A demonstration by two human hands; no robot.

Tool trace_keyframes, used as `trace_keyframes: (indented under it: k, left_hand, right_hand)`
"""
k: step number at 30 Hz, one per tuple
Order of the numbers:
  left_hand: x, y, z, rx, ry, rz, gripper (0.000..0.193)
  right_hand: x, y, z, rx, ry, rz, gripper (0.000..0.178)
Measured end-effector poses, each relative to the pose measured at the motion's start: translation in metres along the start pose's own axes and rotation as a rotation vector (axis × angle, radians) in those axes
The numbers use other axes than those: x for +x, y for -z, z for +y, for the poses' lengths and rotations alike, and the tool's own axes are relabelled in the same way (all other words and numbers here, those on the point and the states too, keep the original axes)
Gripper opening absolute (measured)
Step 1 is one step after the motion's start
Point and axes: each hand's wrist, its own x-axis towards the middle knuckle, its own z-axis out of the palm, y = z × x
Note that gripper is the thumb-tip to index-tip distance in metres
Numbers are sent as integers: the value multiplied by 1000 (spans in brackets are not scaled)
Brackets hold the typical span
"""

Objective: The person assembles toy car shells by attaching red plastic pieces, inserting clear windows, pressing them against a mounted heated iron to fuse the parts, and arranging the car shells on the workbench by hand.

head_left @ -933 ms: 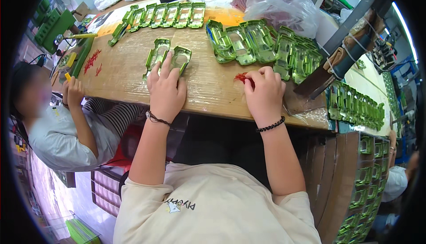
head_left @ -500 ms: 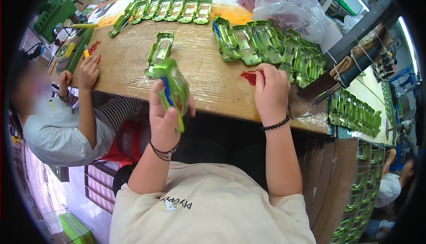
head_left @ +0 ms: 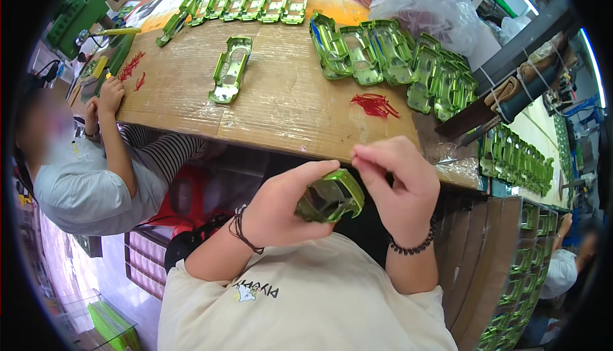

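Above my lap, my left hand (head_left: pixel 274 207) is wrapped round a shiny green toy car body shell (head_left: pixel 352 188), its end tilted toward my right hand. My right hand (head_left: pixel 405 188) is closed in a pinch just beside that end; whatever sits between its fingertips is too small to make out. Thin red plastic strips (head_left: pixel 375 105) lie in a small pile on the cardboard-covered table (head_left: pixel 287 96), beyond my right hand. A single green car shell (head_left: pixel 230 70) rests on the table ahead of my left hand.
Rows of green shells stand at the back (head_left: pixel 255 3) and right (head_left: pixel 396 54). A wrapped post (head_left: pixel 498 105) rises at the right edge, near a plastic bag (head_left: pixel 421 6). To my left a co-worker (head_left: pixel 83 185) sits with hands by more red strips (head_left: pixel 132 65).
My left hand has brought the car shell down and right, close to my body. My right hand has left the red strips and come back toward the shell, fingers pinched.
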Motion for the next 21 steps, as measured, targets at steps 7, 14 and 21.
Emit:
trace_keyframes:
  k: [7,14,21]
  left_hand:
    - [16,2,4,698,-351,-5,82]
    - [16,0,1,746,-449,29,83]
    - [14,0,4,770,-393,10,88]
  right_hand:
    - [-18,14,-7,-209,218,-29,29]
    - [-22,20,-5,-257,305,-158,38]
    - [-25,21,0,-205,288,-187,41]
